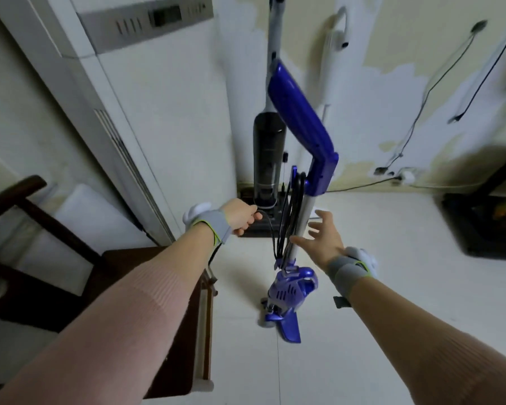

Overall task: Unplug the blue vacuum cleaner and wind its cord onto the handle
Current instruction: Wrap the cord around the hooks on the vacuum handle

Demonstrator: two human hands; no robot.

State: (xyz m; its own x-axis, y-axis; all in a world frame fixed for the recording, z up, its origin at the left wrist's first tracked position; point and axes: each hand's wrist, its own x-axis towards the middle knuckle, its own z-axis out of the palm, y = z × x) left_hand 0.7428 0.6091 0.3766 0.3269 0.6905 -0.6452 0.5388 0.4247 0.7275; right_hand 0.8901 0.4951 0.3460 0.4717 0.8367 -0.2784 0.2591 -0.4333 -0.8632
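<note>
Here the blue vacuum cleaner [292, 290] is stood upright on the floor [362, 331]; its cord [287, 217], looped along the handle [303, 217], is kept taut by the left hand [243, 216], fingers clamped on it, while the right hand [323, 238] is spread open beside the handle for steadying.

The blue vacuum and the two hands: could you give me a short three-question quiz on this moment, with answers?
1. True or false: the left hand is closed on the black cord.
2. The right hand is: A) gripping the blue handle; B) open beside the silver tube; C) resting on the floor.
3. Fill in: loops of cord hang alongside the silver ____.

Key: 1 true; 2 B; 3 tube.
</note>
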